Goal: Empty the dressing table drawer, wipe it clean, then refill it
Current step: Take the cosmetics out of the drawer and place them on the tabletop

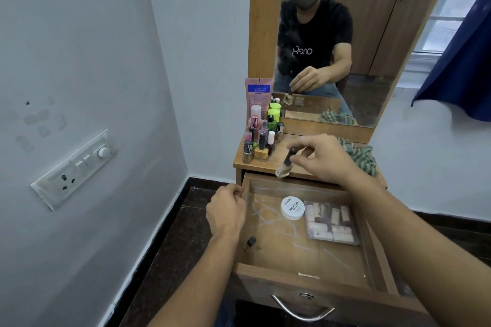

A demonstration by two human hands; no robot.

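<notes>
- Pinching the dark cap of a small clear bottle (283,168), the right hand (322,158) holds it tilted over the front edge of the dressing table top (305,141), above the open drawer (305,244).
- Left hand (227,211) is curled around the drawer's left wall.
- Inside the drawer lie a white round tub (292,208), a clear flat case (330,221) just beside it, and a small dark bottle (250,243) near the left wall.
- Nail polish bottles (261,141) cluster at the table top's left; a checked cloth (362,154) sits at its right.
</notes>
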